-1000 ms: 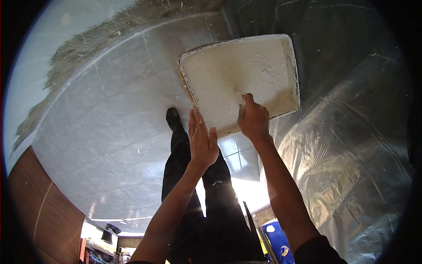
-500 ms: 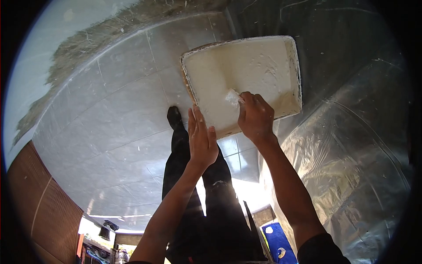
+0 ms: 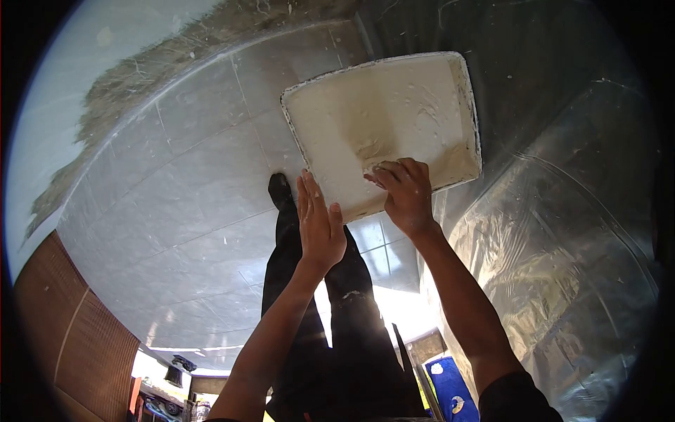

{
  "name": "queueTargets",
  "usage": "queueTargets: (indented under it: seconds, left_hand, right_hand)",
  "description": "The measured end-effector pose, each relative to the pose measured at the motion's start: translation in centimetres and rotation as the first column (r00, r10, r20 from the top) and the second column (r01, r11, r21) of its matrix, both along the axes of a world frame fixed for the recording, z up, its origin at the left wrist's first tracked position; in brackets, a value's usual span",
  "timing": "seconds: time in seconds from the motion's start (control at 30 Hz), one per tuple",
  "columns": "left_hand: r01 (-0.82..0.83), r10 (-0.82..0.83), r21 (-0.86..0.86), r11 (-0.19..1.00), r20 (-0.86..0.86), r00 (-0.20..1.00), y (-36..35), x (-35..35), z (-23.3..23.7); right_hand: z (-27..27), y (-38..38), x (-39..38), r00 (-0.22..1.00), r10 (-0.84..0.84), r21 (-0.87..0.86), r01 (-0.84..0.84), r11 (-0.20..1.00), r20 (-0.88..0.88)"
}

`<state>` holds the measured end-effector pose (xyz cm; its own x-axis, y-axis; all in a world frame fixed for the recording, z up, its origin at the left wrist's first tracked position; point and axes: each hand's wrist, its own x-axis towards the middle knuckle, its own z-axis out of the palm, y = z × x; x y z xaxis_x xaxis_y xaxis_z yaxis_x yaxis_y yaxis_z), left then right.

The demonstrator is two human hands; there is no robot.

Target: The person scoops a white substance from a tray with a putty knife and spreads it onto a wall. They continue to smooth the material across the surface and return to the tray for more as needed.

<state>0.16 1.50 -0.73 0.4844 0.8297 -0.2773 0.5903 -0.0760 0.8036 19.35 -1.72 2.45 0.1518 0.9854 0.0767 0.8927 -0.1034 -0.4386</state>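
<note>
A wide rectangular tray [image 3: 466, 84] holds a creamy white, paint-like substance [image 3: 330, 112]. Over its near part is my right hand [image 3: 406, 191], its fingers bent round a small whitish object [image 3: 375, 180] that they mostly hide. White smears mark the fingers. At the tray's near left corner is my left hand [image 3: 320, 226], palm turned inward, with its fingers stretched out and nothing in it. It is beside the rim; whether it touches the tray I cannot tell.
Grey floor tiles [image 3: 190, 190] lie at the left, with a whitish wall [image 3: 49, 133] beyond. Shiny plastic sheeting [image 3: 555, 232] covers the right side. My dark-clad legs [image 3: 355, 330] are below the tray. A blue item [image 3: 452, 390] and a brown ribbed surface [image 3: 98, 344] are near the bottom.
My right hand has moved slightly nearer to me and turned, so the whitish object shows less. My left hand stays almost where it was, still flat. The tray appears a little further left.
</note>
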Motion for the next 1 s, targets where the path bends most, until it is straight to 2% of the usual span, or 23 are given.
queueTargets:
  seconds: [0.03, 0.13, 0.17, 0.23, 0.27, 0.33, 0.37, 0.43, 0.57, 0.6, 0.63, 0.7, 0.73, 0.77, 0.83, 0.87, 0.97, 1.0]
  left_hand:
    - [-0.003, 0.003, 0.006, 1.000, 0.009, 1.000, 0.1, 0.0, 0.0]
    - [-0.022, 0.023, -0.003, 1.000, 0.029, 0.999, -0.8, -0.3, -0.2]
    - [-0.031, 0.031, 0.004, 1.000, 0.050, 0.998, -0.6, -0.3, -0.5]
    - [-0.031, 0.031, 0.009, 0.999, 0.045, 0.998, -0.2, -0.3, -0.1]
    - [-0.024, 0.024, 0.006, 1.000, 0.043, 0.999, -0.3, -0.3, 0.1]
    - [-0.017, 0.017, 0.017, 1.000, 0.024, 1.000, -0.7, -0.3, -0.1]
    - [-0.010, 0.010, 0.031, 0.999, 0.000, 1.000, -0.6, -0.3, -0.5]
    - [-0.012, 0.012, 0.015, 1.000, -0.002, 1.000, -0.3, -0.4, -0.1]
    - [-0.026, 0.025, 0.030, 0.999, 0.030, 0.999, -0.7, -0.2, -0.6]
    - [-0.029, 0.029, 0.027, 0.999, 0.027, 0.999, -0.8, -0.3, -0.6]
    - [-0.033, 0.033, 0.015, 0.999, 0.024, 0.999, -1.0, -0.4, -0.4]
    - [-0.038, 0.037, 0.015, 0.999, 0.027, 0.999, -0.7, -0.2, -0.6]
    - [-0.035, 0.034, 0.021, 0.999, 0.033, 0.999, -0.8, -0.3, -0.6]
    - [-0.033, 0.032, 0.027, 0.999, 0.041, 0.999, -0.8, -0.3, -0.8]
    - [-0.027, 0.026, 0.024, 0.999, 0.033, 0.999, -0.7, -0.4, -0.7]
    - [-0.022, 0.021, 0.027, 0.999, 0.026, 0.999, -0.6, -0.4, -0.7]
    - [-0.027, 0.026, 0.035, 0.999, 0.026, 0.999, -0.8, -0.3, -0.9]
    - [-0.031, 0.030, 0.034, 0.999, 0.022, 0.999, -0.8, -0.4, -0.8]
  right_hand:
    - [-0.3, 0.1, -0.4, 1.000, 0.005, -0.002, -0.005, 1.000, -0.007]
    - [-0.3, -0.4, -0.9, 0.986, 0.166, -0.073, -0.166, 0.983, -0.006]
    - [0.0, -0.3, -0.7, 0.987, 0.162, -0.070, -0.162, 0.984, 0.000]
    - [1.3, 0.3, -0.4, 0.999, 0.037, 0.037, -0.037, 0.999, 0.015]
    - [1.1, -0.3, -0.5, 0.999, 0.041, 0.036, -0.042, 0.998, 0.015]
    - [0.8, -1.1, -0.1, 0.977, 0.209, -0.106, -0.211, 0.972, -0.030]
    - [0.8, -1.3, 0.6, 0.978, 0.207, -0.104, -0.208, 0.973, -0.020]
    - [2.2, -0.8, 1.3, 1.000, 0.021, -0.011, -0.021, 1.000, 0.016]
    - [0.6, -1.7, 2.2, 0.987, 0.148, -0.123, -0.154, 0.980, -0.060]
    - [1.0, -1.1, 2.6, 0.996, 0.076, -0.072, -0.079, 0.994, -0.041]
    - [0.9, -1.5, 2.3, 0.996, 0.076, -0.078, -0.079, 0.994, -0.045]
    - [0.5, -1.6, 1.9, 0.988, 0.155, -0.171, -0.154, 0.973, -0.007]
    - [0.7, -1.6, 1.9, 0.988, 0.154, -0.145, -0.157, 0.977, -0.030]
    - [1.0, -1.4, 2.2, 0.988, 0.150, -0.146, -0.153, 0.977, -0.029]
    - [1.4, -1.1, 3.0, 0.999, -0.036, -0.012, 0.036, 0.999, 0.032]
    - [0.9, -1.7, 2.8, 0.999, 0.045, -0.091, -0.046, 0.995, -0.012]
    - [0.9, -2.0, 3.2, 0.996, 0.079, -0.109, -0.083, 0.991, -0.047]
    - [1.9, -1.7, 3.4, 1.000, 0.002, -0.095, -0.003, 0.995, -0.017]
